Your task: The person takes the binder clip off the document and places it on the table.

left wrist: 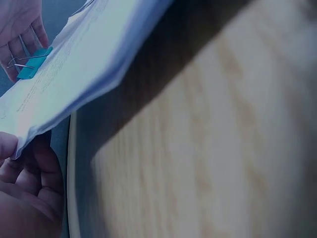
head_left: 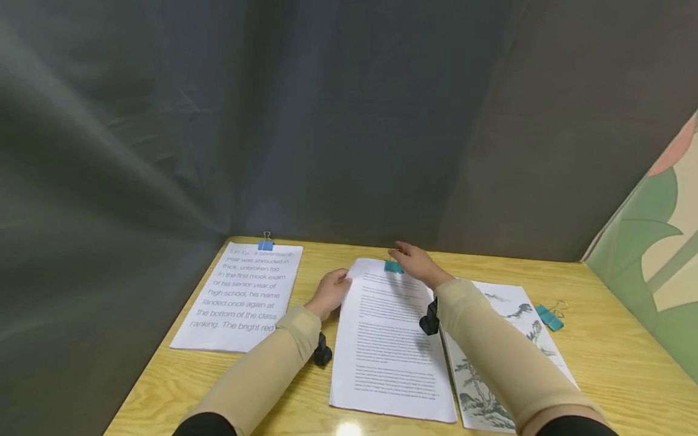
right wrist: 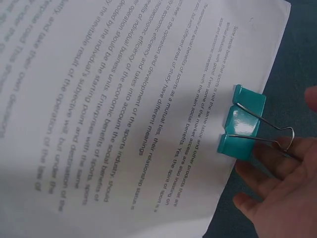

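A stack of printed sheets (head_left: 392,345) lies tilted, its edge raised off the table in the left wrist view. My left hand (head_left: 330,293) pinches the upper left edge, with the thumb on top and curled fingers beneath (left wrist: 29,183). A teal binder clip (right wrist: 245,121) is clamped on the top edge, its wire handles standing out. Beyond that edge is my right hand (head_left: 421,264); its fairly straight fingers (right wrist: 267,173) lie behind the clip and seem to touch it. The right thumb is apart from the handles.
To the left lies a large-print sheet (head_left: 234,303) with a blue binder clip (head_left: 265,245). A landscape picture (head_left: 480,387) lies at the right, partly under my right forearm. Another teal binder clip (head_left: 549,317) rests on the wooden table (head_left: 627,363). A dark curtain (head_left: 349,121) hangs behind.
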A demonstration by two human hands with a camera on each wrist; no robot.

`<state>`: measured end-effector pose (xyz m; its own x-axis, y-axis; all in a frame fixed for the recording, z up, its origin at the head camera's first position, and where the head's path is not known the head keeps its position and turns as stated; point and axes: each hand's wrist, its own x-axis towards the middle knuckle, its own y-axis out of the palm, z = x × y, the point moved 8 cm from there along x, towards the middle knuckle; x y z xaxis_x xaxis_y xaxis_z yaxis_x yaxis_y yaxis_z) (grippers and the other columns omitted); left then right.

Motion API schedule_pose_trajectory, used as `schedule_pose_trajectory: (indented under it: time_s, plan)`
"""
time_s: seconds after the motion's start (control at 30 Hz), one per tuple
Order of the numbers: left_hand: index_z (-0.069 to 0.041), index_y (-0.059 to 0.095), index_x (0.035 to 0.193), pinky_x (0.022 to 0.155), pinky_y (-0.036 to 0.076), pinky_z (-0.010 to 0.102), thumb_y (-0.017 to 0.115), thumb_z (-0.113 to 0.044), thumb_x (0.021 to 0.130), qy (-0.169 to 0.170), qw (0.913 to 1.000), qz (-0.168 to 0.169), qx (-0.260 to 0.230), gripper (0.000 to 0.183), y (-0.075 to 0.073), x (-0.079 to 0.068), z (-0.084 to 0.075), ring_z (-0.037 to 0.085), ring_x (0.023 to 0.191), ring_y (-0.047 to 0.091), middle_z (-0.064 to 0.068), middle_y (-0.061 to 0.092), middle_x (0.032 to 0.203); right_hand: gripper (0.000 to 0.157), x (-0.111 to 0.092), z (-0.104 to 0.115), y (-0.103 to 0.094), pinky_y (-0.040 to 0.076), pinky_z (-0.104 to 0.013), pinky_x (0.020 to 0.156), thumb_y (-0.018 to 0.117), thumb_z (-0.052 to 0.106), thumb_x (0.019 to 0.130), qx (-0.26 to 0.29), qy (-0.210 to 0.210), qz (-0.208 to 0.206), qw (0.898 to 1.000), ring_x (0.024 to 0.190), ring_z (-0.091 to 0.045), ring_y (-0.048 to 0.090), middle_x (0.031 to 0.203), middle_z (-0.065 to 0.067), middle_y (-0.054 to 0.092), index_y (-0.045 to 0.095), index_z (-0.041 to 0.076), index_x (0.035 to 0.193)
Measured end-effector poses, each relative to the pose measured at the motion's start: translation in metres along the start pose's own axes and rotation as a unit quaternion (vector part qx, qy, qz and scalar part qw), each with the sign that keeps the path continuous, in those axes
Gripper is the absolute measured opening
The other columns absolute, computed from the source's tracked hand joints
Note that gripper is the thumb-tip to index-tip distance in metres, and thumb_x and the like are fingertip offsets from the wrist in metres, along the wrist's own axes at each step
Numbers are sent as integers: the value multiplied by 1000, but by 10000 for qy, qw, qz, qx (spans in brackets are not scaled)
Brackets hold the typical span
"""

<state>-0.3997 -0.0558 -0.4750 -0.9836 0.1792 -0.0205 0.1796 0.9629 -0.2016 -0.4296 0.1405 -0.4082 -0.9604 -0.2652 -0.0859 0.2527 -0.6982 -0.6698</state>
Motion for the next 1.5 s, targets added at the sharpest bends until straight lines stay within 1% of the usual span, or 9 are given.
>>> schedule_pose_trajectory:
  time_s: [0.27, 0.37, 0.47, 0.57, 0.73, 0.9, 1.07, 1.27, 1.5]
  plan:
    - [1, 64, 131, 75, 56, 34, 45, -9, 110, 11, 10000, 46, 42, 30, 0, 1, -1, 19, 85, 68, 14, 71, 109, 73, 7, -7, 3, 16, -59, 121, 35, 42, 112, 76, 248, 151, 9996, 153, -45, 15, 168, -27, 12, 9, -2, 164]
    - [1, 65, 131, 76, 56, 35, 46, -9, 110, 52, 10000, 48, 30, 30, -1, 1, -1, 20, 86, 67, 13, 71, 110, 69, 8, -8, 4, 14, -59, 122, 31, 39, 113, 216, 285, 139, 9993, 154, -45, 13, 167, -28, 14, 9, -4, 163]
    - [1, 65, 128, 74, 55, 34, 46, -9, 110, 64, 10000, 40, -17, 29, -2, 1, 0, 19, 84, 67, 12, 71, 108, 64, 10, -7, 3, 16, -58, 121, 30, 32, 114, 336, 252, 84, 9991, 152, -45, 17, 164, -30, 23, 13, -8, 161]
    - [0, 66, 125, 71, 54, 32, 45, -9, 110, 38, 10000, 12, -55, 28, -3, 1, 0, 18, 80, 66, 11, 71, 104, 62, 9, -7, 2, 19, -58, 121, 33, 29, 114, 451, 222, 88, 9987, 151, -47, 22, 160, -32, 29, 18, -10, 159]
    - [0, 67, 117, 67, 51, 29, 45, -9, 110, 12, 9999, -95, -55, 24, -5, 1, 0, 17, 75, 63, 9, 71, 97, 62, 8, -6, -2, 22, -59, 120, 41, 28, 113, 717, -14, 185, 9973, 150, -47, 24, 161, -32, 28, 24, -12, 157]
    - [0, 66, 116, 67, 50, 28, 46, -9, 109, -18, 9999, -130, -44, 24, -7, 2, 1, 16, 74, 62, 9, 71, 94, 57, 9, -10, -6, 23, -58, 120, 49, 23, 111, 1238, -164, 295, 9917, 148, -43, 32, 158, -29, 38, 34, -10, 155]
    - [0, 67, 117, 70, 49, 29, 47, -9, 109, -11, 9997, -194, 161, 24, -11, 0, 0, 17, 77, 63, 10, 71, 97, 52, 9, -12, -9, 25, -56, 120, 59, 17, 107, 1672, -226, 303, 9852, 140, -42, 44, 148, -29, 49, 43, -10, 149]
    - [0, 67, 117, 71, 49, 29, 46, -10, 109, -32, 9997, -179, 160, 24, -11, 0, -2, 17, 77, 62, 10, 71, 97, 49, 8, -12, -13, 29, -54, 118, 66, 16, 103, 1707, -178, 94, 9851, 130, -37, 53, 138, -25, 58, 49, -9, 142]
    - [1, 67, 118, 70, 50, 29, 46, -10, 110, -121, 9998, -141, 68, 25, -9, 0, 1, 17, 77, 63, 11, 71, 98, 40, 7, -15, -12, 34, -51, 115, 69, 12, 101, 1839, -107, -20, 9829, 119, -30, 57, 126, -18, 63, 52, -7, 132]
